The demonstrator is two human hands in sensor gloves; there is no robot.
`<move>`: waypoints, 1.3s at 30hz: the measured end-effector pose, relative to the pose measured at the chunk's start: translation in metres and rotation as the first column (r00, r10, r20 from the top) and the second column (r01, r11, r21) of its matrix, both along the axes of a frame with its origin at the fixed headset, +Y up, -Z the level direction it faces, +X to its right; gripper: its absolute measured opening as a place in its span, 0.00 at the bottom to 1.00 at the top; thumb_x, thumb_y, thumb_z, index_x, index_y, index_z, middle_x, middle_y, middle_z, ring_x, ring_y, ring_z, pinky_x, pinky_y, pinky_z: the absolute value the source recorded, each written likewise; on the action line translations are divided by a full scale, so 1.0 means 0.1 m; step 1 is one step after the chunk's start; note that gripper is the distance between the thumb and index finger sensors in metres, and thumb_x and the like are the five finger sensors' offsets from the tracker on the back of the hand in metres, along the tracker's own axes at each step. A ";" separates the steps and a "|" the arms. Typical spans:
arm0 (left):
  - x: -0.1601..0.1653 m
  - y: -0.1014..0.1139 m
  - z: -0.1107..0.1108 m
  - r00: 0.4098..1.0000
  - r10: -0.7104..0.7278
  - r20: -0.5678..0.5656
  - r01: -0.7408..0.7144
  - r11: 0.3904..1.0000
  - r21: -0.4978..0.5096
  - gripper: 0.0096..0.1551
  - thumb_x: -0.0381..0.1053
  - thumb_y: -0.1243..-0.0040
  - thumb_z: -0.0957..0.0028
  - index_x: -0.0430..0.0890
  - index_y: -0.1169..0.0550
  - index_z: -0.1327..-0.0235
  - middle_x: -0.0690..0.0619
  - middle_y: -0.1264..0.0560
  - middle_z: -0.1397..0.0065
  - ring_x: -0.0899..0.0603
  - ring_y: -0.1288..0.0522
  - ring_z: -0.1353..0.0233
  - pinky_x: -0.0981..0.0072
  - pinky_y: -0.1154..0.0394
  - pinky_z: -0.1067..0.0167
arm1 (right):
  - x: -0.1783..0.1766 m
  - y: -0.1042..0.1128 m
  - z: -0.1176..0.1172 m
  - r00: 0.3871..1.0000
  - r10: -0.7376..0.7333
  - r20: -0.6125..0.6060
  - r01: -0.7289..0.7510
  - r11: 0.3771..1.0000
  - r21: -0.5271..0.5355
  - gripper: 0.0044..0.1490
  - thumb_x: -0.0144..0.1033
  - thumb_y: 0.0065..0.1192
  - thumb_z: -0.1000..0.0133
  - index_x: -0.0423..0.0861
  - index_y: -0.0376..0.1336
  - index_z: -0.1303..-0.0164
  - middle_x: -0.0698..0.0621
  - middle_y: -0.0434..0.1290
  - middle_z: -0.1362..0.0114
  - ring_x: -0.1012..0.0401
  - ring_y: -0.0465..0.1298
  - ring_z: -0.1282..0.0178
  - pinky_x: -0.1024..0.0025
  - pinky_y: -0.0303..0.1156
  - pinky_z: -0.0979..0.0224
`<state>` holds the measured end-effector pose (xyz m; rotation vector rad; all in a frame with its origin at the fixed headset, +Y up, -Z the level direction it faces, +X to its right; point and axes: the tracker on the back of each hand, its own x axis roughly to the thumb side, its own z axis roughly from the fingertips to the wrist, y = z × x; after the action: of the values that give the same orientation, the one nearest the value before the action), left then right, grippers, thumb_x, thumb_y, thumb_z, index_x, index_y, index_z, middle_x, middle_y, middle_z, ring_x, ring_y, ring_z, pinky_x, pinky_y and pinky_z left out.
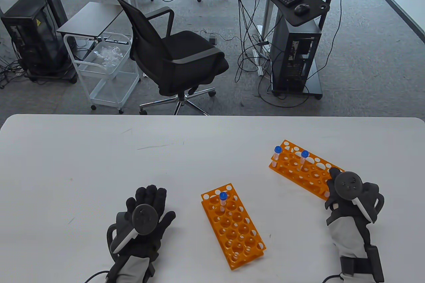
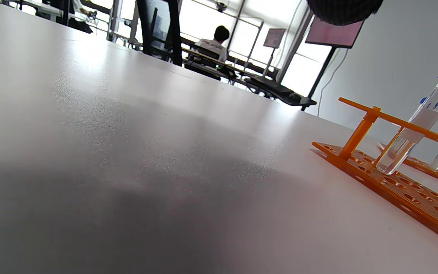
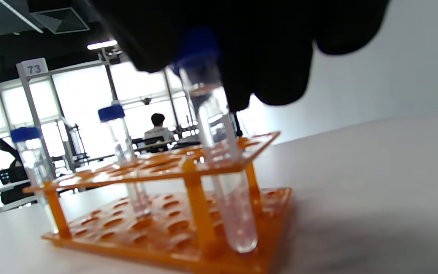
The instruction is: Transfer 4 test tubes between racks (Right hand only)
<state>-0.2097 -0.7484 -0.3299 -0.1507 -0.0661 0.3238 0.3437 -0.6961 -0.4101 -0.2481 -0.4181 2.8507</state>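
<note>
Two orange racks lie on the white table. The right rack (image 1: 305,168) holds two blue-capped test tubes (image 1: 277,153) (image 1: 304,158) at its far end. My right hand (image 1: 332,181) is over this rack's near corner. In the right wrist view its fingers (image 3: 264,57) grip the blue cap of a third tube (image 3: 222,167), which stands in the corner hole of the rack (image 3: 158,167). The middle rack (image 1: 239,233) holds one tube (image 1: 222,198), which also shows in the left wrist view (image 2: 420,121). My left hand (image 1: 149,203) rests flat on the table, fingers spread, holding nothing.
The table's far edge (image 1: 212,115) runs across the middle of the table view. Beyond it stand an office chair (image 1: 172,54), a white cart (image 1: 106,70) and a computer stand (image 1: 295,50). Bare table (image 1: 83,163) stretches to the left.
</note>
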 end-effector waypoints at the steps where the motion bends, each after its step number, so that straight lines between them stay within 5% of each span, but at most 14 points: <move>1: 0.00 0.00 0.00 1.000 0.000 0.000 0.000 1.000 0.000 0.43 0.75 0.61 0.38 0.71 0.62 0.16 0.64 0.68 0.12 0.50 0.75 0.14 0.54 0.75 0.19 | -0.01 0.02 0.01 1.000 0.003 -0.004 -0.003 1.000 0.010 0.31 0.34 0.63 0.46 0.41 0.67 0.32 0.39 0.78 0.34 0.40 0.75 0.37 0.37 0.64 0.34; 23: 0.01 0.00 0.00 1.000 -0.002 0.002 0.002 1.000 -0.002 0.43 0.75 0.61 0.38 0.71 0.62 0.16 0.64 0.68 0.12 0.50 0.75 0.14 0.54 0.75 0.19 | -0.62 0.71 0.33 0.975 0.063 -0.214 0.007 0.950 0.313 0.30 0.36 0.64 0.46 0.42 0.68 0.33 0.41 0.79 0.36 0.42 0.77 0.39 0.38 0.66 0.35; 39: 0.00 0.00 0.00 1.000 0.001 0.000 -0.001 1.000 -0.003 0.43 0.74 0.61 0.37 0.71 0.63 0.16 0.64 0.68 0.12 0.50 0.75 0.14 0.54 0.75 0.19 | -1.55 0.81 0.61 0.838 0.129 -0.530 0.082 0.931 0.357 0.30 0.38 0.65 0.47 0.43 0.70 0.35 0.43 0.81 0.37 0.44 0.79 0.40 0.40 0.68 0.35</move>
<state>-0.2095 -0.7488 -0.3297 -0.1538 -0.0659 0.3245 0.1887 -0.6148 -0.3494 0.6364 -0.8059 2.6237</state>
